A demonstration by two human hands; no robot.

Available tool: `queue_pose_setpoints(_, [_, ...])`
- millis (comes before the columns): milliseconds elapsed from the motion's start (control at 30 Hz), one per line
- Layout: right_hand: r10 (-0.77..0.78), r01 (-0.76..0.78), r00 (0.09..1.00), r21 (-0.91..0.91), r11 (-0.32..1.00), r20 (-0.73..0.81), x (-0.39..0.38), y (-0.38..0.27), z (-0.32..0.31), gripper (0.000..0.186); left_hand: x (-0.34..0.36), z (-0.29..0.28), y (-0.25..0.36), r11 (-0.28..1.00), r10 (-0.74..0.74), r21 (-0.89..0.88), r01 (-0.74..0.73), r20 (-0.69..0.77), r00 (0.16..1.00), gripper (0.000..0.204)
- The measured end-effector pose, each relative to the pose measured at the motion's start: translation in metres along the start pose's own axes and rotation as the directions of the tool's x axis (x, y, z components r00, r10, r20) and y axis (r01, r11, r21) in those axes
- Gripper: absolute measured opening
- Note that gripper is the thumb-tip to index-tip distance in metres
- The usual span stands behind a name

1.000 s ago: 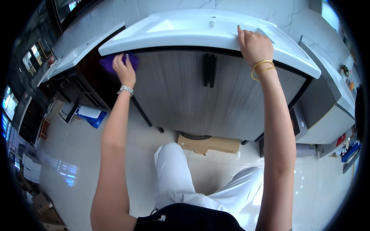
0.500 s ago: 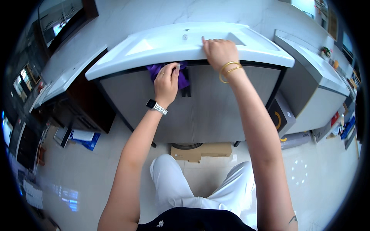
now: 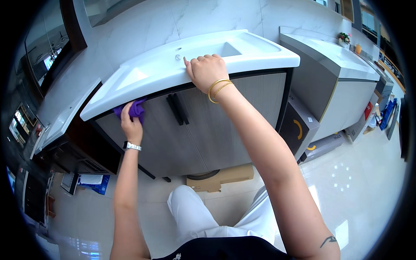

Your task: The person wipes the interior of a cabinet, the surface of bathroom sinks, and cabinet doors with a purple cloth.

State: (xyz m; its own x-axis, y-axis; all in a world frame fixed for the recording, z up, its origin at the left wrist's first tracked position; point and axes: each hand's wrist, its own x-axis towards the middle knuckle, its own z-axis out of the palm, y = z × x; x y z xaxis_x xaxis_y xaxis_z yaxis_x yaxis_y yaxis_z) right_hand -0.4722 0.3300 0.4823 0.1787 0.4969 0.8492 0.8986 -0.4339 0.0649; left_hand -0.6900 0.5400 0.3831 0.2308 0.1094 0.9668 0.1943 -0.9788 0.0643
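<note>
My left hand [image 3: 131, 123] is closed on a purple cloth [image 3: 135, 109] and presses it to the upper left of the grey cabinet front [image 3: 164, 138], just under the basin's rim. A watch with a metal band is on that wrist. Over the front edge of the white washbasin [image 3: 255, 60] my right hand [image 3: 207, 71] is hooked, its fingers curled round the rim; gold bangles circle the wrist. Two dark door handles [image 3: 177, 108] stand side by side at the middle of the cabinet. The hand covers part of the cloth.
Beneath the cabinet lies a flat brown cardboard box [image 3: 229, 177]. Grey boxes [image 3: 299, 123] stand to its right, near another vanity cabinet [image 3: 346, 104]. A dark wood cabinet [image 3: 78, 147] is at the left. A flower pot [image 3: 344, 41] sits on the right-hand counter.
My left hand has slid the purple cloth leftward along the cabinet's top, away from the handles, which are now uncovered. My right hand still holds the basin rim. The view has turned.
</note>
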Motion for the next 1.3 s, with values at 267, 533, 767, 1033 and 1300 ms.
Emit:
queue_pose_setpoints(267, [-0.004,0.006,0.999,0.041,0.999,-0.034,-0.004,0.003,0.003,0.042,0.011,0.076,0.130,0.961,0.265,0.038,-0.273,0.137,0.954,0.041])
queue_pose_setpoints(533, [0.005,-0.002,1.000,0.099,0.995,-0.024,0.001,-0.001,-0.001,0.041,0.013,0.133,0.205,0.993,0.118,-0.068,-0.099,0.395,0.911,0.058])
queue_pose_setpoints(767, [0.001,-0.008,0.995,0.073,0.997,0.095,-0.001,0.005,-0.006,0.043,0.026,0.223,0.297,0.895,0.442,-0.011,-0.447,0.161,0.882,0.054])
queue_pose_setpoints(1033, [-0.036,0.031,0.993,0.053,0.998,0.110,0.008,0.009,-0.002,0.049,0.025,0.247,0.297,0.731,0.631,0.119,-0.672,0.257,0.732,0.058])
queue_pose_setpoints(1300, [-0.062,0.061,0.995,0.010,0.998,0.081,0.002,0.009,0.003,0.050,-0.082,0.144,0.135,0.838,0.480,-0.021,-0.546,0.506,0.717,0.056])
